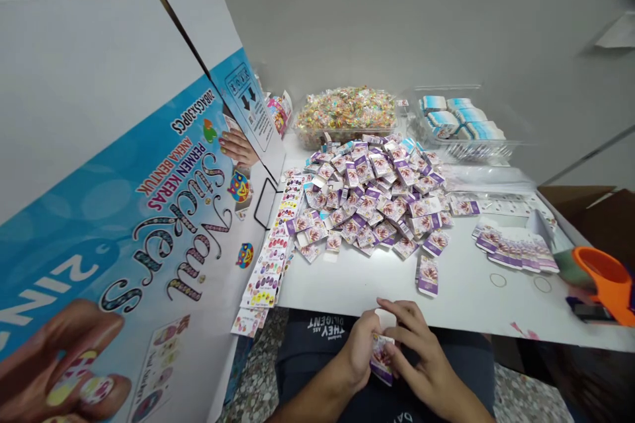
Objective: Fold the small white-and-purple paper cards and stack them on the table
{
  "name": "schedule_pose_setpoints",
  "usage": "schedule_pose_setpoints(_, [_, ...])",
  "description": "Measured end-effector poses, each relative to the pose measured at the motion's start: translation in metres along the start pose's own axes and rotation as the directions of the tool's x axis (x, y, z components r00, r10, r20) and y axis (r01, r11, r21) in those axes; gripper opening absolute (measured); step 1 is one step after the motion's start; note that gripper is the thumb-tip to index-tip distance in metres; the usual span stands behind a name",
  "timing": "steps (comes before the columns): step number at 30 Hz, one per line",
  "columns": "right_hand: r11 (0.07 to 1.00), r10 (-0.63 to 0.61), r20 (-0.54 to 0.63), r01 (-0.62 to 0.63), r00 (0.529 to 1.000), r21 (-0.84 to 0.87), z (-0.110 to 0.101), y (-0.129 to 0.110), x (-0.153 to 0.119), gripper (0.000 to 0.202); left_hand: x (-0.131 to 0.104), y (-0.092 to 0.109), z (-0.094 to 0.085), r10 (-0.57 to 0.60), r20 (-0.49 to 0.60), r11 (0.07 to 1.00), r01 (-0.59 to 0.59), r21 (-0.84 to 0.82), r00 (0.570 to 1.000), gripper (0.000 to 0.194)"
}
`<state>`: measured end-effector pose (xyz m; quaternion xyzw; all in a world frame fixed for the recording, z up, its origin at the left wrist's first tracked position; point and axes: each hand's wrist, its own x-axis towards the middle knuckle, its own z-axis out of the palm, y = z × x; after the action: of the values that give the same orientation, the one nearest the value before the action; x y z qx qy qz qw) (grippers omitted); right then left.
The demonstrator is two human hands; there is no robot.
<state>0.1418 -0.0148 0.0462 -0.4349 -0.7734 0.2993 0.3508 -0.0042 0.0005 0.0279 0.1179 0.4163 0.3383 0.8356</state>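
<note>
Over my lap, just off the table's front edge, a small purple-and-white carton is held between my hands with its white flap up. My left hand wraps round its left side. The fingers of my right hand close on its right side and upper end. A large heap of similar small cartons lies on the table in front of me. One loose carton rests nearest the edge. To the right, a fanned stack of flat cartons lies on the table.
A big printed cardboard box stands at left beside sticker sheets. Behind the heap are a tub of wrapped candies and a clear tray of blue-and-white packs. Rubber bands and an orange tape dispenser sit at right.
</note>
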Motion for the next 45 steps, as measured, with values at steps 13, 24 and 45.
schedule_pose_setpoints(13, [0.944, 0.301, -0.378, -0.219, 0.876, 0.246, 0.014, 0.012, 0.011, 0.025, -0.005, 0.012, 0.006, 0.413, 0.143, 0.806, -0.435, 0.402, 0.899, 0.043])
schedule_pose_setpoints(24, [0.613, 0.518, -0.026, -0.35, 0.855, 0.708, -0.006, 0.016, 0.021, 0.022, -0.015, 0.022, 0.003, 0.298, 0.248, 0.752, -0.386, 0.533, 0.922, 0.035])
schedule_pose_setpoints(45, [0.85, 0.407, -0.215, -0.283, 0.888, 0.444, 0.002, -0.009, 0.011, 0.028, -0.013, 0.036, 0.004, 0.303, 0.241, 0.74, -0.387, 0.55, 0.922, 0.022])
